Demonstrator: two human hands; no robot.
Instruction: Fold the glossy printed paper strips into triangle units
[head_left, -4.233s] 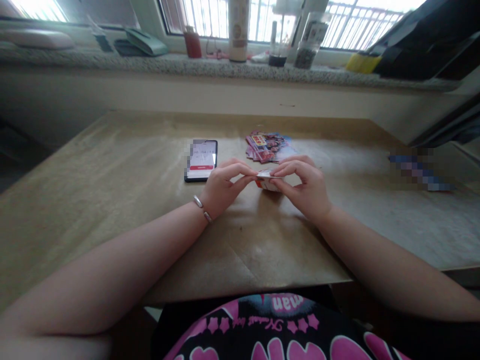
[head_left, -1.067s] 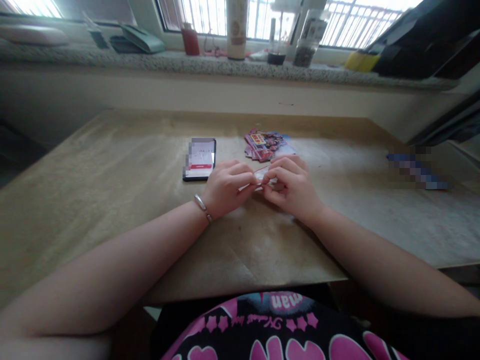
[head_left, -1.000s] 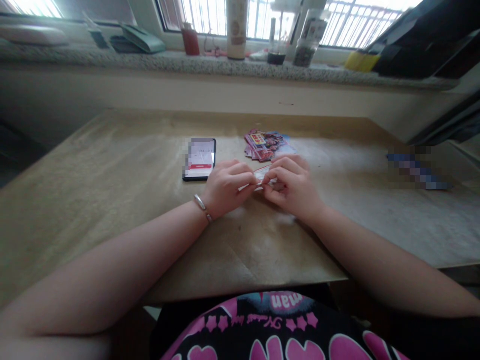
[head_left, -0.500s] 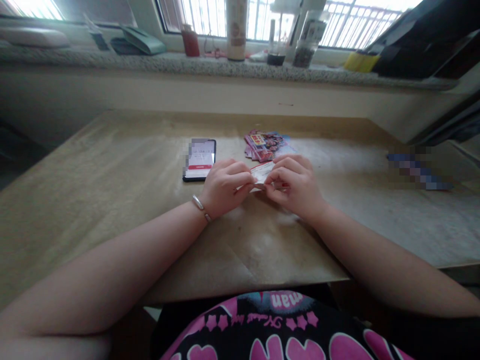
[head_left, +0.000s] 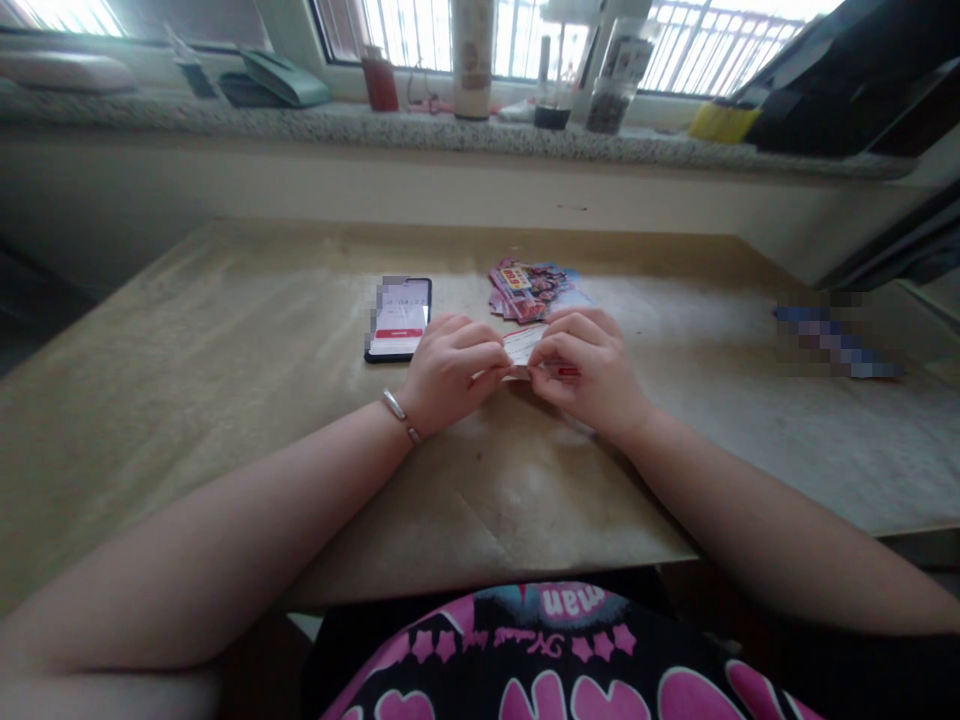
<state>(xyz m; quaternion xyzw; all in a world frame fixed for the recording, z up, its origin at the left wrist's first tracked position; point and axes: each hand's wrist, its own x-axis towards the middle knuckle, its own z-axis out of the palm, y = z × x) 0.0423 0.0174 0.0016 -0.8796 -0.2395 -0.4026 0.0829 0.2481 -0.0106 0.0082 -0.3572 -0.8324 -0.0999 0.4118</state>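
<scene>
Between my two hands is a small sheet of white paper (head_left: 523, 346) with red and dark print, its near edge bent up. My left hand (head_left: 459, 368) pinches that near edge from the left, thumb against fingers; a silver bangle circles the wrist. From the right, my right hand (head_left: 586, 368) pinches the same edge close by, and its curled fingers cover part of the paper. Just beyond lies a loose pile of colourful pink and blue printed cards (head_left: 534, 290). Left of the pile, a phone (head_left: 400, 320) with a lit screen lies flat near my left hand's knuckles.
The table (head_left: 247, 370) has a pale, shiny cover. A blurred blue item (head_left: 840, 343) lies at its right side. Along the stone windowsill (head_left: 315, 122) stand a red bottle (head_left: 380, 80), a tall cylinder (head_left: 472, 65), a clear container (head_left: 616, 85) and a yellow object (head_left: 724, 121).
Both hands keep their grip on the paper and have barely shifted. A little red print now shows within my right hand's curled fingers.
</scene>
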